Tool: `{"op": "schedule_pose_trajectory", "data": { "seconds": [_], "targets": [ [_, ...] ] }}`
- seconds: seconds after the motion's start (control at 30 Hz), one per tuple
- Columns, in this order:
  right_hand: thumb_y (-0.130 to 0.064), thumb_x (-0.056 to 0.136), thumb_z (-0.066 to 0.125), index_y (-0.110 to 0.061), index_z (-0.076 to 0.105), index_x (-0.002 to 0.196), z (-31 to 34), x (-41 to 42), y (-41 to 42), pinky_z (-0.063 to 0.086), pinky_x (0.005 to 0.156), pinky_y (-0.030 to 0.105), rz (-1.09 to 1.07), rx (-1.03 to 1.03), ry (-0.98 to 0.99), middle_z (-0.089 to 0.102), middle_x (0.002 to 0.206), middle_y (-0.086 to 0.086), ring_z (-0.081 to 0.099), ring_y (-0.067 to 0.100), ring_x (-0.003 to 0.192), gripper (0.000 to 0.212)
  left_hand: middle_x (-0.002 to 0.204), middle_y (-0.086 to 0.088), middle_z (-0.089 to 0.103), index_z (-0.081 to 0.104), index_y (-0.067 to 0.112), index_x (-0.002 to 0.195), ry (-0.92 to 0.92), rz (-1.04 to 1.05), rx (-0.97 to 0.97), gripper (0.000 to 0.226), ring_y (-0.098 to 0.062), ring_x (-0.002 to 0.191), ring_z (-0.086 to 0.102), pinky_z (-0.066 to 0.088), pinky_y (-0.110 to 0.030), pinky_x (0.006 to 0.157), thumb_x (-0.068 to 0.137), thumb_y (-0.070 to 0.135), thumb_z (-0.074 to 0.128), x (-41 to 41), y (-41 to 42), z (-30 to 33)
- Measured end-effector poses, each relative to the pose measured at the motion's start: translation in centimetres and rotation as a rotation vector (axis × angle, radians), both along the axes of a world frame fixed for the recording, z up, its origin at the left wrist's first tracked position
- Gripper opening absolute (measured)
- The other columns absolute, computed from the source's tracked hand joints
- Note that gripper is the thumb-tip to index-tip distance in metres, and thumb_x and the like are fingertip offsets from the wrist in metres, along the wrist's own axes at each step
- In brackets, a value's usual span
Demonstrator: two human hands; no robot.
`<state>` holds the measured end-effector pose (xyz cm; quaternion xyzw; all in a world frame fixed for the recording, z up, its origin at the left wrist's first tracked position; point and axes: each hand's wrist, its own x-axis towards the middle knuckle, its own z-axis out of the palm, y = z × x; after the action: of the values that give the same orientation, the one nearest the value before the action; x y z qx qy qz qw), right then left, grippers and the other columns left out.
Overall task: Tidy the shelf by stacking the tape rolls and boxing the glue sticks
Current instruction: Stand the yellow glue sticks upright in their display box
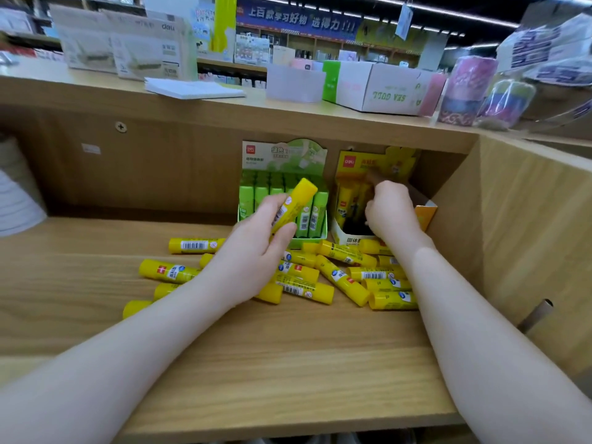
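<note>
Several loose yellow glue sticks (339,278) lie scattered on the wooden shelf (288,363). My left hand (256,241) grips one yellow glue stick (296,200), lifted and tilted in front of the green box. My right hand (390,209) reaches into the yellow display box (349,238) at the back right, fingers curled down inside it; what they hold is hidden. A few yellow sticks (344,200) stand upright in that box.
A green display box (315,233) full of green glue sticks stands left of the yellow one. The shelf's side wall (528,235) rises on the right. On the top ledge sit a white carton (378,88), paper pads (192,89) and wrapped tape rolls (464,88).
</note>
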<state>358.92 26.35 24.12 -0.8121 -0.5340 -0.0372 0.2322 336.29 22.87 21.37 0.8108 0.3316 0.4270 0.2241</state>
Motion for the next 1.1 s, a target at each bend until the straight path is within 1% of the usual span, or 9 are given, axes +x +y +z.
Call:
{"op": "schedule_pose_trajectory", "data": {
  "seconds": [0.1, 0.17, 0.23, 0.33, 0.47, 0.6, 0.7, 0.83, 1.1],
  "targets": [
    [-0.006, 0.093, 0.047, -0.006, 0.051, 0.109, 0.3, -0.3, -1.9, 0.037, 0.069, 0.028, 0.181, 0.263, -0.044, 0.046, 0.101, 0.011, 0.045, 0.018, 0.07, 0.017, 0.057, 0.026, 0.053, 0.038, 0.039, 0.126, 0.039, 0.023, -0.005, 0.035, -0.004, 0.055, 0.047, 0.035, -0.012, 0.048, 0.093, 0.032, 0.046, 0.0, 0.3, -0.3],
    [-0.014, 0.092, 0.05, -0.014, 0.054, 0.114, 1.2, -1.6, -3.5, 0.047, 0.069, 0.029, 0.488, 0.427, 0.289, 0.052, 0.102, 0.007, 0.056, 0.016, 0.072, 0.022, 0.054, 0.021, 0.051, 0.039, 0.036, 0.127, 0.06, 0.042, 0.009, 0.036, -0.004, 0.055, 0.041, 0.032, -0.01, 0.048, 0.092, 0.036, 0.047, 0.0, 0.4, -0.5],
    [-0.016, 0.089, 0.052, -0.018, 0.06, 0.102, 1.9, -3.5, -4.9, 0.053, 0.062, 0.027, 0.787, 0.417, 0.677, 0.061, 0.094, 0.006, 0.061, 0.011, 0.066, 0.015, 0.063, 0.012, 0.052, 0.041, 0.037, 0.122, 0.083, 0.063, 0.013, 0.034, -0.005, 0.057, 0.039, 0.029, -0.013, 0.048, 0.089, 0.041, 0.048, 0.1, 0.5, -0.5],
    [-0.006, 0.084, 0.062, -0.017, 0.06, 0.096, 1.6, -5.5, -5.8, 0.056, 0.067, 0.031, 0.9, 0.31, 0.631, 0.064, 0.094, 0.013, 0.065, 0.019, 0.073, 0.017, 0.071, 0.001, 0.058, 0.047, 0.029, 0.112, 0.102, 0.092, 0.004, 0.032, -0.005, 0.06, 0.044, 0.031, -0.016, 0.05, 0.085, 0.045, 0.052, 0.2, 0.4, -0.2],
    [0.0, 0.082, 0.065, -0.017, 0.057, 0.089, 1.8, -4.6, -5.7, 0.052, 0.06, 0.021, 0.795, 0.36, 0.687, 0.064, 0.084, 0.007, 0.063, 0.01, 0.063, 0.02, 0.071, 0.009, 0.059, 0.041, 0.028, 0.106, 0.11, 0.053, -0.01, 0.033, 0.0, 0.06, 0.051, 0.036, -0.013, 0.052, 0.082, 0.043, 0.058, 0.5, 0.3, 0.2],
    [-0.014, 0.08, 0.07, -0.021, 0.053, 0.083, 2.1, 0.6, -5.4, 0.044, 0.054, 0.012, 0.303, 0.516, 0.29, 0.063, 0.071, 0.006, 0.059, 0.006, 0.054, 0.018, 0.081, 0.011, 0.055, 0.039, 0.026, 0.098, 0.301, -0.007, -0.02, 0.035, -0.009, 0.074, 0.052, 0.039, -0.02, 0.062, 0.08, 0.042, 0.064, 0.0, 0.3, -0.1],
    [-0.015, 0.083, 0.067, -0.015, 0.056, 0.093, 1.8, 2.7, -4.8, 0.05, 0.069, 0.028, 0.102, 0.504, 0.114, 0.063, 0.077, 0.011, 0.064, 0.027, 0.073, 0.015, 0.093, 0.011, 0.05, 0.046, 0.03, 0.093, 0.565, -0.081, 0.07, 0.034, -0.01, 0.091, 0.046, 0.042, -0.027, 0.078, 0.075, 0.054, 0.062, -0.5, 0.0, 0.2],
    [-0.01, 0.086, 0.059, -0.004, 0.057, 0.099, 1.3, 2.1, -2.8, 0.044, 0.074, 0.034, 0.049, 0.352, -0.081, 0.062, 0.096, 0.018, 0.058, 0.036, 0.091, 0.014, 0.104, 0.01, 0.043, 0.053, 0.031, 0.102, 0.715, -0.104, 0.13, 0.034, -0.012, 0.104, 0.041, 0.042, -0.034, 0.088, 0.078, 0.054, 0.059, -0.6, -0.2, 0.5],
    [-0.004, 0.087, 0.052, -0.002, 0.064, 0.097, 1.1, 1.7, -1.0, 0.048, 0.066, 0.035, 0.029, 0.209, -0.146, 0.063, 0.089, 0.016, 0.057, 0.033, 0.077, 0.016, 0.114, 0.007, 0.04, 0.052, 0.028, 0.112, 0.757, -0.08, 0.218, 0.032, -0.012, 0.107, 0.035, 0.036, -0.028, 0.088, 0.088, 0.048, 0.049, -0.3, 0.1, 0.2]
  ]
}}
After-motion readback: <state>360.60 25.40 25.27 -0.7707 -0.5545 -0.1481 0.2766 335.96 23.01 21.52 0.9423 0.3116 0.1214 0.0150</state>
